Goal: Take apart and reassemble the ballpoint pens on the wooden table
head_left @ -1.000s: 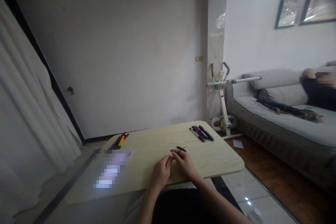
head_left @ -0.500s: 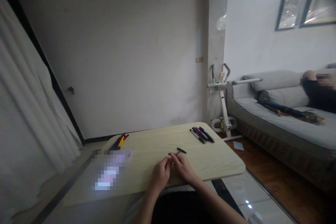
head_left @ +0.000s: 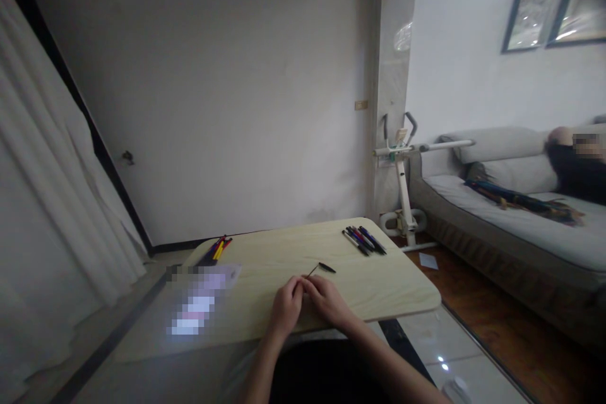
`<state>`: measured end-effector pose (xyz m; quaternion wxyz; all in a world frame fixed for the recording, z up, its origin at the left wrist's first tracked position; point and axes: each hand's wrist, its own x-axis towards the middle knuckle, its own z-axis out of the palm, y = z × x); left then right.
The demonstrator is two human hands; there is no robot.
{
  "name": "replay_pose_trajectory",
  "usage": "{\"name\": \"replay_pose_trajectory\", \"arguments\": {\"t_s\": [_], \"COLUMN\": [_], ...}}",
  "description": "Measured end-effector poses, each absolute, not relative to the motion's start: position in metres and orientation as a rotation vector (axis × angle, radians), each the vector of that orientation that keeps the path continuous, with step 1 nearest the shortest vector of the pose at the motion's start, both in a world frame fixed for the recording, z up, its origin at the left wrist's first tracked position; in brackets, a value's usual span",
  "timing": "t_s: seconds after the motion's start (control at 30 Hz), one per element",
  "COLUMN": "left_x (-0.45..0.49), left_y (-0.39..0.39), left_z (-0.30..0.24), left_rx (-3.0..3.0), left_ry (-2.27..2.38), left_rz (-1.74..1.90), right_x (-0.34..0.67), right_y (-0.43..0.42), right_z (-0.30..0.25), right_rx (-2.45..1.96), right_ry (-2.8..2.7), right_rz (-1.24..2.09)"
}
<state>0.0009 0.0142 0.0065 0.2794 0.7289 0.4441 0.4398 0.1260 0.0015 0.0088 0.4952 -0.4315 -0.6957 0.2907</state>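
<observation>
My left hand (head_left: 286,306) and my right hand (head_left: 326,300) meet over the near part of the table, fingers closed and fingertips together. From between them a thin dark pen refill (head_left: 313,270) sticks up and to the right. Its lower end is hidden by my fingers, so I cannot tell which hand bears more of it. Just beyond my right hand lies a short black pen part (head_left: 327,267), close to the refill's tip; it looks like a barrel or cap. Several pens (head_left: 363,240) lie in a group at the table's far right.
Several coloured pens (head_left: 219,250), yellow and red among them, lie at the far left of the wooden table (head_left: 269,252). Nearer is a blurred-out bright screen (head_left: 194,309). Beyond the right side stand an exercise bike (head_left: 402,183) and a sofa (head_left: 511,227) with a person on it.
Both hands have shifted slightly left, and their fingertips are closer together. More of the refill's length shows above my fingers. The black pen part stays on the table.
</observation>
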Motion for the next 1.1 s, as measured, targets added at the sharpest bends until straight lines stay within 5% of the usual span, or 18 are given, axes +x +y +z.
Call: {"name": "replay_pose_trajectory", "arguments": {"t_s": [0.4,1.1], "left_x": [-0.008,-0.008], "left_y": [0.029,0.023], "left_z": [-0.002,0.003], "left_rx": [1.344,1.295], "left_ry": [1.122,1.111], "left_rz": [1.402,1.295], "right_x": [0.128,0.172], "right_y": [0.0,0.026], "right_z": [0.005,-0.003], "right_rx": [-1.146,-1.624], "right_ry": [-1.844,-1.889], "right_rz": [0.561,-0.032]}}
